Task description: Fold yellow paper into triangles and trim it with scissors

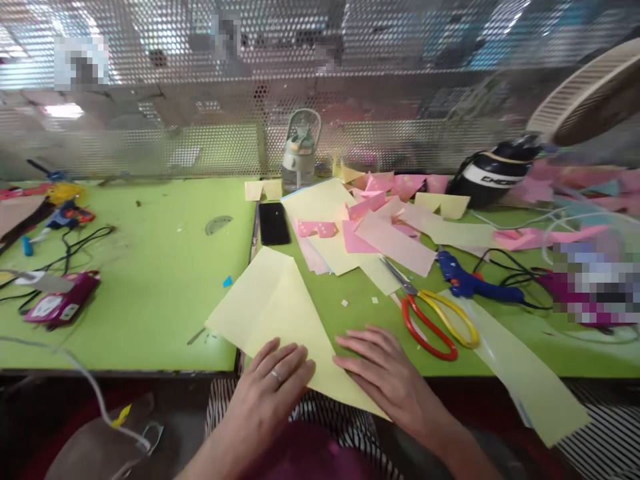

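Folded yellow sheet [280,307], lying flat

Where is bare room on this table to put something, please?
The widest bare tabletop lies between the left purple device and the yellow sheet by the left hand, below the protractor. A smaller patch, with scraps, lies between sheet and scissors. Papers crowd the area right of the phone.

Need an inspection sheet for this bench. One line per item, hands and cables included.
Surface: green table, dark seam, small scraps
Job's things: pale yellow sheet, overhanging the front edge
Clutter: pink and yellow paper pieces, phone, open scissors, blue glue gun
Hands: left hand and right hand on the sheet
Cables: black cord by the glue gun; white cable over the front edge, left
Surroundings: perforated screen behind, bottle before it
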Demonstrator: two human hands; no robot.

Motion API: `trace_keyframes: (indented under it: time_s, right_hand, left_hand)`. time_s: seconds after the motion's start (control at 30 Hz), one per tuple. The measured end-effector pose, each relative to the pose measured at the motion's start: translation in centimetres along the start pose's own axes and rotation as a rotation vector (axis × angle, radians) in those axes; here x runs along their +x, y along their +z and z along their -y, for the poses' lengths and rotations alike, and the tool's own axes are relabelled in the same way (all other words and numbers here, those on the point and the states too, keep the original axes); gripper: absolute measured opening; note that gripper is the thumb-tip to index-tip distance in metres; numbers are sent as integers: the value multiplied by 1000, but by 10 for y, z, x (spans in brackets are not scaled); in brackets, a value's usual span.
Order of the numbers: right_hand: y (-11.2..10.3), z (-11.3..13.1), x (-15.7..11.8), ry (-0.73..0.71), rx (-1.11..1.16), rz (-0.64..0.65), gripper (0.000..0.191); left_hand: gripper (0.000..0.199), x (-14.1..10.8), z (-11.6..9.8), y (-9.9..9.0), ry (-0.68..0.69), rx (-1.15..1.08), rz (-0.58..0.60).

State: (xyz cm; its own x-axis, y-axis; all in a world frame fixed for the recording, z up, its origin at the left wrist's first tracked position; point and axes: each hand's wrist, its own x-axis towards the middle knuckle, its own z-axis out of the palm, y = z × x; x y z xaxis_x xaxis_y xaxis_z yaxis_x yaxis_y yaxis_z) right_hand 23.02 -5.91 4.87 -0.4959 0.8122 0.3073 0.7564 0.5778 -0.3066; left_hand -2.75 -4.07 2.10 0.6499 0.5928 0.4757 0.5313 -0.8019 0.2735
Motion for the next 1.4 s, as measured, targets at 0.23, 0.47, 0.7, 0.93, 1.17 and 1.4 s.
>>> trace_keyframes:
  time_s: [0.23, 0.47, 0.7, 0.93, 1.17, 1.4]
  right_hand:
    - [0, 5, 17, 15, 188, -62, 20]
    - [15, 15, 22, 450, 268, -180, 22]
    - [17, 19, 30, 675, 381, -159, 51]
    - [20, 13, 29, 576, 299, -142, 59]
    - [20, 17, 28, 537, 223, -159, 45]
    - [15, 23, 16, 281, 101, -330, 50]
  left_hand:
    - [26, 2, -4, -8, -41, -94, -96]
    - [12, 2, 1, -16, -333, -33, -128]
    - [10, 6, 1, -13, -436, -18, -128]
    - [11, 14, 5, -13, -469, 58, -115]
    - [11, 17, 7, -13, -443, 78, -106]
    - [31, 13, 14, -32, -325, -213, -27]
